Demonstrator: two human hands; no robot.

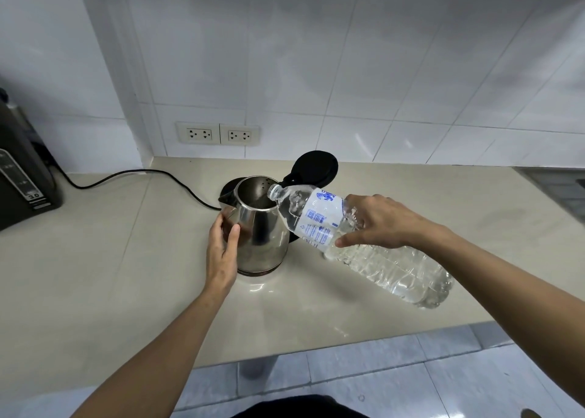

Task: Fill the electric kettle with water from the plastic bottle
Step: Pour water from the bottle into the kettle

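Observation:
A stainless steel electric kettle [262,228] stands on the beige counter [95,275], its black lid [313,167] flipped open at the back. My left hand [223,253] rests against the kettle's left side, steadying it. My right hand [380,221] grips a large clear plastic bottle [357,243] with a blue and white label. The bottle is uncapped and tilted down to the left, with its mouth over the kettle's open rim. It holds a lot of water. I cannot make out a stream inside the kettle.
A black power cord [152,174] runs from the kettle's base toward a dark appliance [22,177] at the far left. Two wall sockets [218,134] sit on the tiled wall behind. The counter's front edge [316,348] drops to a tiled floor.

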